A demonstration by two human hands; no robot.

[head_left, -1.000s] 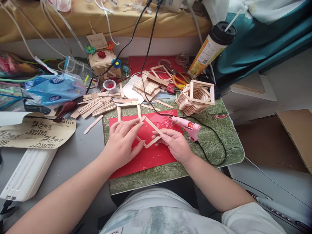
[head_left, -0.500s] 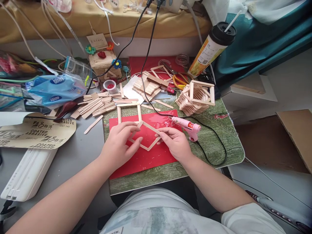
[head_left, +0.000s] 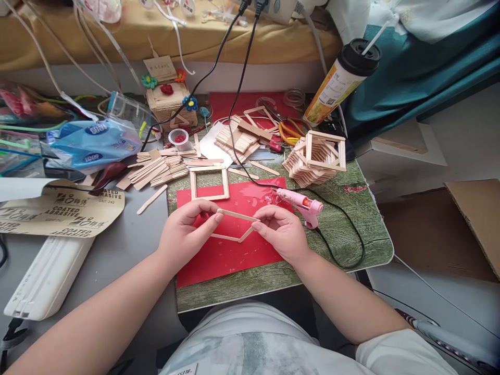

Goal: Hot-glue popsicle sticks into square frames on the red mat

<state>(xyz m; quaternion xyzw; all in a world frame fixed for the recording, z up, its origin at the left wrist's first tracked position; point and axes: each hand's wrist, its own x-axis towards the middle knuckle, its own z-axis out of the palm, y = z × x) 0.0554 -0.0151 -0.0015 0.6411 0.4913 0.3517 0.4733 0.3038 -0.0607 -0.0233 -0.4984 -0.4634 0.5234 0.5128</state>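
Between my hands is a square frame of popsicle sticks [head_left: 237,214], held tilted just over a red sheet [head_left: 230,260]. My left hand [head_left: 191,229] pinches its upper left corner between thumb and fingers. The upper right corner is in the pinch of my right hand [head_left: 282,233]. My left hand hides the frame's left side. Beyond my hands, a second square stick frame [head_left: 209,197] lies partly on the red sheet. To the right of my right hand rests a pink glue gun [head_left: 302,200].
Loose popsicle sticks [head_left: 156,169] lie at the back left, with a stick stack [head_left: 238,140] behind the sheet. A twisted tower of stick frames [head_left: 312,161] stands back right, near a tilted drink cup [head_left: 338,86]. The glue gun's black cord [head_left: 361,234] loops over the table.
My left hand has closed its thumb and fingers on the frame's corner, where they were apart before. The frame has tilted, its upper edge now lower in view.
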